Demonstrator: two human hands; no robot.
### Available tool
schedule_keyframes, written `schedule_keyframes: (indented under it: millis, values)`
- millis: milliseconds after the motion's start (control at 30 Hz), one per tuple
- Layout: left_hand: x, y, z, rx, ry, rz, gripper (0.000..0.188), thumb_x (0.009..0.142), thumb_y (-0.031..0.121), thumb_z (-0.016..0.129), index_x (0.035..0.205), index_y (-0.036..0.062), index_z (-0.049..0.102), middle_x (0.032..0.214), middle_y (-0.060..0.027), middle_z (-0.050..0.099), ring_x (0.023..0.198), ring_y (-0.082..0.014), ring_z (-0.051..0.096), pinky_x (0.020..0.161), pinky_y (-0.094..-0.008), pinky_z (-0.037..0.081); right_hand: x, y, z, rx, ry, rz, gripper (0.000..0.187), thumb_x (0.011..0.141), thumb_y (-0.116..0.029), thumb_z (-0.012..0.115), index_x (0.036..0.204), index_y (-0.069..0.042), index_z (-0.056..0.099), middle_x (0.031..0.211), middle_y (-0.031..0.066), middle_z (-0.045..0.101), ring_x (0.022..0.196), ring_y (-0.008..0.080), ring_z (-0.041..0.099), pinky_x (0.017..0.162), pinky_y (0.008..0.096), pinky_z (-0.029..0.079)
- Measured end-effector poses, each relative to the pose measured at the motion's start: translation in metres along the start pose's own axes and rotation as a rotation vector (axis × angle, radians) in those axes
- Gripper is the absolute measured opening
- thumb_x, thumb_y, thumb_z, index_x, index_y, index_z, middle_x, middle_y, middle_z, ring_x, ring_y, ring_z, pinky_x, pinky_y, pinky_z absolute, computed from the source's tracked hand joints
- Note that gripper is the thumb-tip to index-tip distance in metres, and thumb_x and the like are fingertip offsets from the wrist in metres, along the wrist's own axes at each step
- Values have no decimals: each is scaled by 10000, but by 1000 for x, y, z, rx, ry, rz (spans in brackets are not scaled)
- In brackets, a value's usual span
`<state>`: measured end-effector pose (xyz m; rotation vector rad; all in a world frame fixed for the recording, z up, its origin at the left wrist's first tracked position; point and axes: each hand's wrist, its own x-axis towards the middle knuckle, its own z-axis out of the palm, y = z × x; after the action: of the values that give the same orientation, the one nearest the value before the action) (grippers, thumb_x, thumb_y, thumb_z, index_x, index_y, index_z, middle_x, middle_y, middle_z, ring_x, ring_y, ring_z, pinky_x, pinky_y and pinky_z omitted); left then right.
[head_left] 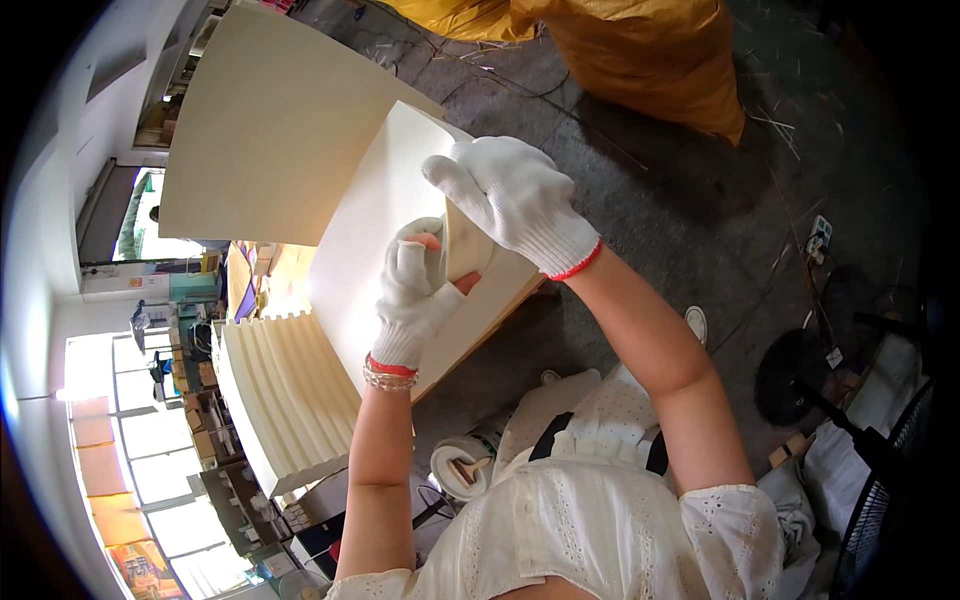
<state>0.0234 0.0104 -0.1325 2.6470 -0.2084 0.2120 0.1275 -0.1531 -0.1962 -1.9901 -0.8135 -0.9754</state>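
Observation:
White knitted gloves with red cuffs cover both my hands. Between them stands a cream, curved, sheet-like piece (465,250), its exact kind unclear. My right hand (515,195) is closed over its upper edge, thumb pointing left. At its lower left edge my left hand (410,295) grips it with curled fingers; a bare thumb tip and fingertip poke out of that glove. Underneath lies a large cream board or sheet (350,240) on a work surface. Part of the piece is hidden behind my right hand.
A big beige panel (280,130) rises at the far left. Nearer stands a stack of ridged cream sheets (290,390). Yellow sacks (640,60) lie at the back on the dark floor (660,190). A white bucket (455,465) with a brush and a black fan (890,470) are close by.

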Motion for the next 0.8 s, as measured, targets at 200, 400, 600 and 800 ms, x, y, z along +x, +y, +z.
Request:
schedule_keyframes:
  millis: [200,400,600,800]
  values:
    - [3,0,-8,-45,-57,-108,537,656,-7,861,1045,55,496,1224,-106,616,1043,-221,607,906,-361,518,3,1,-11,10,114,-54,368,954,-95,576,1322,-85,598,873,63,614,739,247,610,606,374,522]
    - [6,4,-15,-128,-83,-153,522,667,-38,836,1038,63,483,1247,-103,601,1082,-229,596,922,-371,515,11,0,-18,9,140,-71,259,1011,-113,532,1251,-59,610,833,83,592,714,286,595,603,410,500]
    - [6,-5,-14,-211,-123,-216,508,683,-81,809,1034,66,471,1261,-84,582,1121,-216,576,932,-354,514,19,-5,-22,262,-19,189,298,1061,-240,455,903,-30,595,719,136,520,673,352,550,608,445,448]
    - [8,-8,-12,-345,-145,-296,498,711,-59,800,1056,72,465,1271,-79,577,1141,-218,565,947,-345,501,6,13,-8,-54,154,-118,304,941,-124,639,1243,-92,641,757,48,549,635,222,569,503,360,480]
